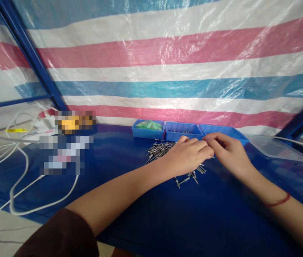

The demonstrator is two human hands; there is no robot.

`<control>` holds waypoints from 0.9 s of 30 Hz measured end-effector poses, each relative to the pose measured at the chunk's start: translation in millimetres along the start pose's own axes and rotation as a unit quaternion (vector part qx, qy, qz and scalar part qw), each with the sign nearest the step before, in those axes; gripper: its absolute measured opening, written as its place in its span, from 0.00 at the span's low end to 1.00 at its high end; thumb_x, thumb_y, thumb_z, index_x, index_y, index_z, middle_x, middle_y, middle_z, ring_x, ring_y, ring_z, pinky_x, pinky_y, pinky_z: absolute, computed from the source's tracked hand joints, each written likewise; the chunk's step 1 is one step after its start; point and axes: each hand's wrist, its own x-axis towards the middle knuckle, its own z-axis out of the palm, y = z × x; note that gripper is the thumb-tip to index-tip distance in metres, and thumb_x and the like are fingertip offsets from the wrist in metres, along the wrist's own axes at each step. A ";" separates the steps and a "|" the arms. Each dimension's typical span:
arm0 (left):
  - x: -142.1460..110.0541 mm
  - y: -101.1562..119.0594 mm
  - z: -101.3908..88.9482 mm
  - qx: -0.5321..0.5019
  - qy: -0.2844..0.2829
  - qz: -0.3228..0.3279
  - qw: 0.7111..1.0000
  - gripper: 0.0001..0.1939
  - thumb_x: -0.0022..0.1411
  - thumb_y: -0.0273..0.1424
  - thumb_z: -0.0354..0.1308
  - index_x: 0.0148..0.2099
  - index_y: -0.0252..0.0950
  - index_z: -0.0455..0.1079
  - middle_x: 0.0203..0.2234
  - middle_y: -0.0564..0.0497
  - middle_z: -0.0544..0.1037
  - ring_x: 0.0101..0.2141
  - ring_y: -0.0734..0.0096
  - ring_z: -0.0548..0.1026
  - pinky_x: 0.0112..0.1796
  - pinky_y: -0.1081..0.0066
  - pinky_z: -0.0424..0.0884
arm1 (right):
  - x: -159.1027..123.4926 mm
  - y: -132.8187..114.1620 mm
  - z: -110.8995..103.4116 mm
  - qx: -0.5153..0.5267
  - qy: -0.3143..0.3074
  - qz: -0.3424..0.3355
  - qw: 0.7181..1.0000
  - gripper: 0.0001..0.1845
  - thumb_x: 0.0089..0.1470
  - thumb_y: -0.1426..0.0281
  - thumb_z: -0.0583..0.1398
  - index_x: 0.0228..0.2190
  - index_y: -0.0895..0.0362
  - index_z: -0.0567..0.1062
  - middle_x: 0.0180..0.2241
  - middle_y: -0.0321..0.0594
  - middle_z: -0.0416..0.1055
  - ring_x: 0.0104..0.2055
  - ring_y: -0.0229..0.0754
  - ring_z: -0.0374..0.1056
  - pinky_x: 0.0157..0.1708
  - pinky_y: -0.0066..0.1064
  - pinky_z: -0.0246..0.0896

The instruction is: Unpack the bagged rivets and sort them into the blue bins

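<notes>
— What surrounds the middle bin [185, 136]?
— Two more bins: left bin [148, 133], with green packaging [149, 125]; right bin [225, 132]. In front: one pile of rivets [160, 150], too dense to count, and several loose rivets [185, 180] nearer the viewer.
— The two hands?
— Front-right of the middle bin, meeting. Left hand [190, 155]: fingers curled together. Right hand [227, 151]: fingertips drawn together. Whether either grips a rivet cannot be told.
</notes>
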 end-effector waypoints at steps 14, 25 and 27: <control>-48.7 12.7 -29.5 -0.277 0.202 -0.209 0.916 0.05 0.63 0.27 0.52 0.38 0.36 0.69 0.32 0.51 0.76 0.35 0.72 0.73 0.40 0.69 0.68 | -45.0 -53.8 27.8 0.338 -0.240 0.140 0.899 0.20 0.55 0.54 0.54 0.25 0.58 0.71 0.23 0.37 0.66 0.25 0.36 0.61 0.23 0.27 0.54; -49.3 10.8 -25.3 -0.321 0.183 -0.259 0.892 0.07 0.63 0.28 0.52 0.41 0.36 0.71 0.33 0.51 0.78 0.33 0.73 0.74 0.39 0.71 0.70 | -45.3 -53.8 28.2 0.437 -0.234 0.199 0.845 0.16 0.54 0.58 0.58 0.25 0.59 0.71 0.24 0.36 0.65 0.24 0.34 0.60 0.21 0.25 0.52; -49.2 10.4 -25.4 -0.322 0.182 -0.262 0.891 0.07 0.63 0.29 0.52 0.41 0.36 0.71 0.33 0.51 0.78 0.33 0.73 0.74 0.38 0.72 0.70 | -44.4 -53.1 27.6 0.441 -0.226 0.204 0.844 0.15 0.53 0.59 0.58 0.25 0.59 0.71 0.24 0.36 0.65 0.23 0.33 0.59 0.21 0.25 0.51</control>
